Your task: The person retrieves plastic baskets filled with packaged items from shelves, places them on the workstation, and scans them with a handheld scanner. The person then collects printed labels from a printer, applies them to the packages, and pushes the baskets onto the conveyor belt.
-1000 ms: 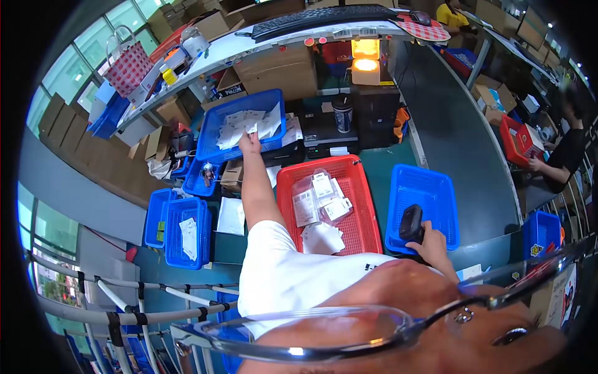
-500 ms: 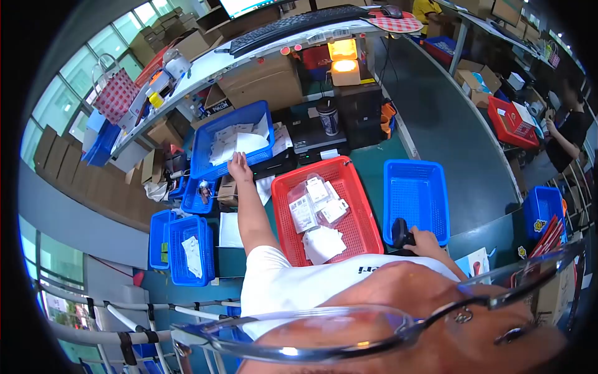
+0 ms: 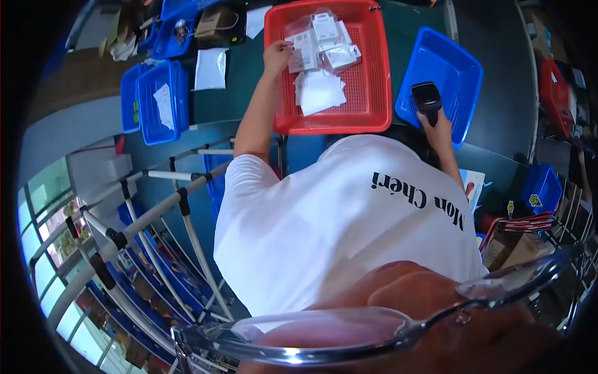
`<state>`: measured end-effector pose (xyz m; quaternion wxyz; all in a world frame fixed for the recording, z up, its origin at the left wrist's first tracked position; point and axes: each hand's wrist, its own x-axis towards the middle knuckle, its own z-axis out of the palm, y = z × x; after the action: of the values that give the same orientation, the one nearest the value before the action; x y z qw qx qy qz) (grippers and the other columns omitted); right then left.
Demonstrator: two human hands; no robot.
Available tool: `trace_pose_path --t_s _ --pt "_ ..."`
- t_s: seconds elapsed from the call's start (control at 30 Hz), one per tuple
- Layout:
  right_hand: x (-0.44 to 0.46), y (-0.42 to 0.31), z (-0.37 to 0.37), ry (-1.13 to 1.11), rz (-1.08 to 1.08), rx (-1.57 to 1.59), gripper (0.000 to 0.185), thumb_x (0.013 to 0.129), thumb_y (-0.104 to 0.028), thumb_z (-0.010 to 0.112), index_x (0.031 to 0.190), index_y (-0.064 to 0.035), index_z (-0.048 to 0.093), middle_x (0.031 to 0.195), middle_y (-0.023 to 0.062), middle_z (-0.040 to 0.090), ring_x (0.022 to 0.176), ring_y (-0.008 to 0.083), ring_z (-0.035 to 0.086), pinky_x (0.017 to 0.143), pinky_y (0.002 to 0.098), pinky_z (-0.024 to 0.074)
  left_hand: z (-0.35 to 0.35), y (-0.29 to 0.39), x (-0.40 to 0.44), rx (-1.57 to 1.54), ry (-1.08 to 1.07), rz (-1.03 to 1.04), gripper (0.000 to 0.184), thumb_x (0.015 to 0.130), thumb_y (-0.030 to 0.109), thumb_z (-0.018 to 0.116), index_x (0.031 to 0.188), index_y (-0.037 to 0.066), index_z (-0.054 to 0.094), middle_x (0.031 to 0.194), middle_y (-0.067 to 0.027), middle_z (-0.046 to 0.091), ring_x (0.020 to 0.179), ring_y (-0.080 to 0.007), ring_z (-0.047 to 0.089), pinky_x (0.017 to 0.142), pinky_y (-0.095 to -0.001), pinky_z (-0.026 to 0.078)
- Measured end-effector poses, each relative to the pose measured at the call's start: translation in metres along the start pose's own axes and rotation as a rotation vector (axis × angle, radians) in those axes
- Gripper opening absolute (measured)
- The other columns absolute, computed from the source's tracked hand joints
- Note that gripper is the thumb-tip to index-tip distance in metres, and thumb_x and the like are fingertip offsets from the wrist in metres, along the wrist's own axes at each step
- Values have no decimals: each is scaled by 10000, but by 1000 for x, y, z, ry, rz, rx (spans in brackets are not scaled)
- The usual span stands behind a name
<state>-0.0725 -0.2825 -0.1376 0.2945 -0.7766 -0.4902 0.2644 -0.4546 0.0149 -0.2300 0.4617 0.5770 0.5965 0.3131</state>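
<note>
My left hand (image 3: 277, 58) is at the left rim of the red basket (image 3: 376, 75), its fingers closed at the edge of a clear-wrapped packet (image 3: 303, 52); what they pinch is too small to make out. Beside that packet lie more white packaged items (image 3: 326, 28), with white paper slips (image 3: 319, 92) below them. My right hand (image 3: 438, 126) is wrapped round the handle of a black handheld scanner (image 3: 426, 93), held over the lower left part of a blue basket (image 3: 458, 68).
Two small blue baskets (image 3: 177, 107) stand at the left, near a white plastic mailer (image 3: 210, 68). White pipe racking (image 3: 163, 209) runs along the lower left. Another blue bin (image 3: 543, 187) is at the right. A cardboard box (image 3: 215, 23) sits at the upper left.
The view has tilted down. My left hand has left the upper blue basket of white packets and come to the red basket. My right hand still holds the scanner, now more upright.
</note>
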Motion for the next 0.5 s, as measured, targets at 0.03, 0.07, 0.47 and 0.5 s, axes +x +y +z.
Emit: trace_pose_path --t_s 0.03,0.07,0.47,0.5 --pt "-2 0 1 -10 -20 33 455 818 -255 732 1189 -52 565 954 228 674 903 411 653 740 427 504 4 -6 -9 -2 3 -16 244 848 162 648 1032 3 664 900 -123 705 735 -187 648 696 -281 506" --pt "-2 -1 2 -11 -44 69 445 814 -237 739 1184 -55 572 974 223 676 912 398 657 752 420 503 8 -11 -16 169 30 83 332 826 200 676 1074 -16 634 944 -165 689 794 -237 652 737 -324 513" --pt "-1 -17 2 -72 -65 121 418 802 -188 748 1146 -35 569 971 203 678 916 377 661 766 400 513 98 59 57 734 32 357 717 782 523 686 1143 -80 542 1236 -289 521 1143 -426 507 943 -466 418" --pt "-4 -18 1 -68 -85 57 415 803 -198 745 1139 -39 561 942 200 676 891 388 659 738 412 515 105 73 60 830 -38 130 921 738 752 560 1140 -76 572 1223 -300 544 1146 -433 529 962 -489 419"
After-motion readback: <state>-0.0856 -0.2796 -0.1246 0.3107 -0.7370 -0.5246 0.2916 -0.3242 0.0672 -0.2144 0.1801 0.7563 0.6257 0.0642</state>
